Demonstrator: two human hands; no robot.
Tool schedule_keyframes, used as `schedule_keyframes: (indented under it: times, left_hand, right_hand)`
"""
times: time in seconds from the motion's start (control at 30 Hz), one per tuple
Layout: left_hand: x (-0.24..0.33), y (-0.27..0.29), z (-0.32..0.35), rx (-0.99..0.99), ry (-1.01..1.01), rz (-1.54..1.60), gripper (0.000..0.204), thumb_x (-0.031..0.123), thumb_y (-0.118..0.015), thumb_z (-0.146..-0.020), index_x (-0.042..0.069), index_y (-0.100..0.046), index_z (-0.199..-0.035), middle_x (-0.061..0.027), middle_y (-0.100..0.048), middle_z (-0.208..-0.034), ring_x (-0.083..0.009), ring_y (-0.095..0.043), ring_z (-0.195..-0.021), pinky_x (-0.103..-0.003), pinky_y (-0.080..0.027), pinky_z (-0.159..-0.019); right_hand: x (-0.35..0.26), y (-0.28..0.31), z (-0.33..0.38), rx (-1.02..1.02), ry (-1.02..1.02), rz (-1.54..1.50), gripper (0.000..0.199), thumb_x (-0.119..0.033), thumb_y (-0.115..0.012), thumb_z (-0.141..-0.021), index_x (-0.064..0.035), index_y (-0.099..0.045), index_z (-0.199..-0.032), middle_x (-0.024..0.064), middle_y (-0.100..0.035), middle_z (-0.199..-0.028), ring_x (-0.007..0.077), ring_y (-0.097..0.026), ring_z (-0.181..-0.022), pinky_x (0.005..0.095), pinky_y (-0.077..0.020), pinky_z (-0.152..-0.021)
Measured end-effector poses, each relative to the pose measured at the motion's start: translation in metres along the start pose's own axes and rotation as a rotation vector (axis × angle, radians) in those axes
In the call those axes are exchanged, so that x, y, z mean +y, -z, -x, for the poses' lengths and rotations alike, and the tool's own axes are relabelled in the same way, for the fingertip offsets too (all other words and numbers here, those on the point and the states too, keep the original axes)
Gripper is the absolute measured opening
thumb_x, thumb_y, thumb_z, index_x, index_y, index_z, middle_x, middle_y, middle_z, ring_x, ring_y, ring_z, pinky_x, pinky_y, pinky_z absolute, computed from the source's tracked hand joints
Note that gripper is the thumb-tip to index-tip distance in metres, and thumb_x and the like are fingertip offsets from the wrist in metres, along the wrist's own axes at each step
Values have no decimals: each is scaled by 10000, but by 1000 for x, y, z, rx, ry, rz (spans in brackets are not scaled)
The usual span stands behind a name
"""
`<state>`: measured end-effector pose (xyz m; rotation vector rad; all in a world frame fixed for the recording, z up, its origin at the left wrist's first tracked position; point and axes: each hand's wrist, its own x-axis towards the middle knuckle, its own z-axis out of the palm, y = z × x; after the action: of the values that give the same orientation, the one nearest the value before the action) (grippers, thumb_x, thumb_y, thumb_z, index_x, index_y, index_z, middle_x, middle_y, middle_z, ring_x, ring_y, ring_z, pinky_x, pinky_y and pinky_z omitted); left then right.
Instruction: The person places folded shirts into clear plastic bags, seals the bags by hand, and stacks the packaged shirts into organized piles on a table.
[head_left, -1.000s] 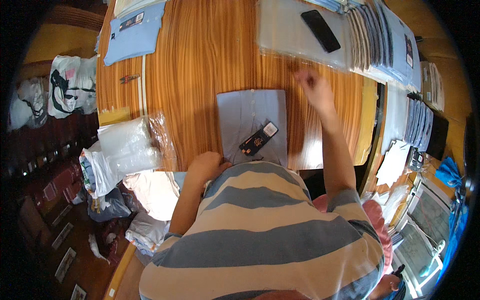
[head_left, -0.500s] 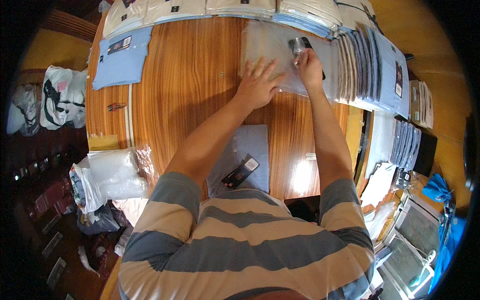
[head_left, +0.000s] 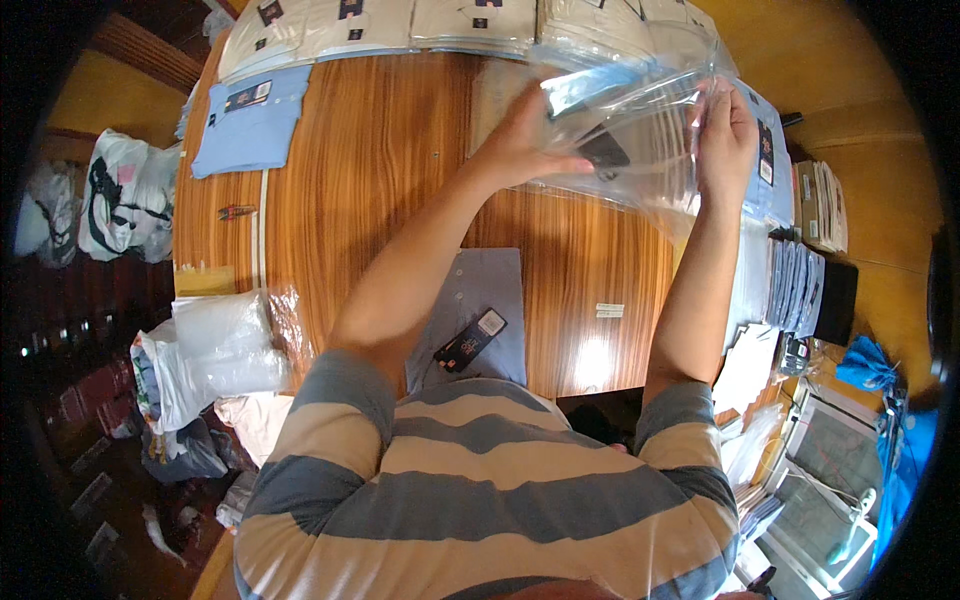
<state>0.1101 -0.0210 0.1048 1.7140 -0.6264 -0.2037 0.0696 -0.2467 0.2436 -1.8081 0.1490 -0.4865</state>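
A clear plastic bag (head_left: 655, 135) is lifted over the far right of the table. My right hand (head_left: 725, 140) is closed on the bag's right edge. At the bag's left side is my left hand (head_left: 525, 140), its thumb stretched out and apart from the blurred fingers. Through the film shows a dark shape (head_left: 607, 152), too unclear to name. Close to my body lies a folded grey-blue shirt (head_left: 480, 285) with buttons, bearing a dark hang tag (head_left: 470, 340).
Bagged folded shirts (head_left: 375, 25) line the table's far edge, and a light blue folded shirt (head_left: 250, 120) lies far left. More stacked shirts (head_left: 765, 150) stand at the right. Clear plastic packs (head_left: 225, 340) sit at the near left. A small snipper-like tool (head_left: 237, 212) rests on the wooden table (head_left: 380, 180).
My right hand has moved right and raised the plastic bag from the flat pile, spreading it. My left hand has lifted from lying flat and shifted slightly toward the bag's left side.
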Motion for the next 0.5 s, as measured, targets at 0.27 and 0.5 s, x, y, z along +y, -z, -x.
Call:
schedule_keyframes:
  times: [0.27, 0.5]
  left_hand:
    - [27, 20, 48, -110, 411, 604, 256, 252, -602, -1068, 25, -607, -1187, -160, -780, -1059, -200, -772, -829, -262, -561, -616]
    - [-34, 62, 113, 5, 621, 532, 403, 287, -706, -1009, 54, -572, -1308, -102, -784, -1043, -120, -707, -774, -240, -452, -532]
  right_hand:
    - [100, 13, 101, -492, -529, -572, 891, -764, -436, -966, 1, -509, -1417, 251, -699, -1229, 361, -690, -1157, 480, -560, -965]
    - [160, -34, 177, -409, -791, -685, 516, -71, -738, -954, 12, -514, -1412, 156, -722, -1168, 230, -751, -935, 355, -649, -757]
